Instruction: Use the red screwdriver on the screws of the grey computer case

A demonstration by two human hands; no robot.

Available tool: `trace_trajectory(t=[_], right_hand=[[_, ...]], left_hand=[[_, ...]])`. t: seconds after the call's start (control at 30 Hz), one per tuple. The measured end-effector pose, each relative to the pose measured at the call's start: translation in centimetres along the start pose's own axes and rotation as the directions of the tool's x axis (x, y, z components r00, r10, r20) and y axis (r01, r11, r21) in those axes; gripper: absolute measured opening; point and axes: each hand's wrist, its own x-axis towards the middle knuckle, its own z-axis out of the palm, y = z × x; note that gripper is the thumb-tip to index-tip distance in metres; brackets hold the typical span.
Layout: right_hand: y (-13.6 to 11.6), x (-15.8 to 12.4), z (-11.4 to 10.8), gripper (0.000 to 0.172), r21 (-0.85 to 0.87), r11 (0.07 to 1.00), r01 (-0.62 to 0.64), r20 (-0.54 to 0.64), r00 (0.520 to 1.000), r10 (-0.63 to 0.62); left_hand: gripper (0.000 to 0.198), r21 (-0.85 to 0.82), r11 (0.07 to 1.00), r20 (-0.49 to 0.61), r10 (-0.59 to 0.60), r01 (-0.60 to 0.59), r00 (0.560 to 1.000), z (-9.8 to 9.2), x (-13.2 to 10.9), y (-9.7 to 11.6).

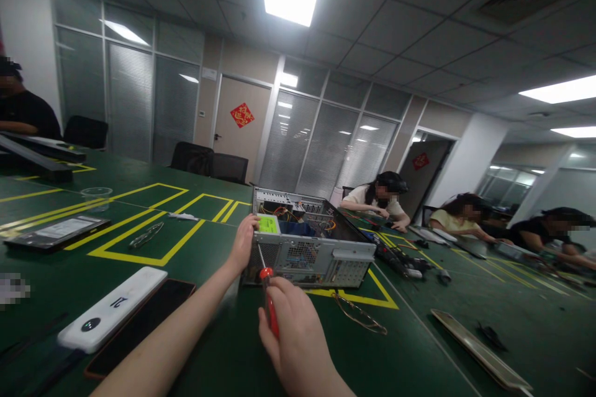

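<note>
1. Right hand (298,335), low centre of the frame, is closed round a red-handled screwdriver (269,298), whose tip is set against the back of the computer case (316,254).
2. Left hand (244,242) grips the case's upper left corner, apparently to steady it.
3. Case sits mid-frame on the green worktop (395,360), open side up.

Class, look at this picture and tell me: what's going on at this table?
A person is working on an open computer case that lies on a green table. The left hand grips the case's near top corner. The right hand holds a red-handled screwdriver with its tip against the case's back panel. Wires show inside. Other people sit at work farther along the table.
</note>
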Motion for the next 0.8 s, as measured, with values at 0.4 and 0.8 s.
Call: trace_trajectory(t=[0.4, 0.8], right_hand=[[-1.2, 2.1, -1.4, 0.036, -0.027, 0.975, -0.219, 0.196, 0.956, 0.220], [-0.5, 1.8, -1.6, 0.050, -0.137, 0.976, -0.172, 0.114, 0.976, 0.187]], left_hand=[[0.053, -0.034, 0.999, -0.014, -0.007, 0.007, 1.000, 0.0, 0.0, 0.4], [0.054, -0.012, 1.000, -0.005, -0.017, 0.017, 1.000, -0.1, 0.0, 0.4]])
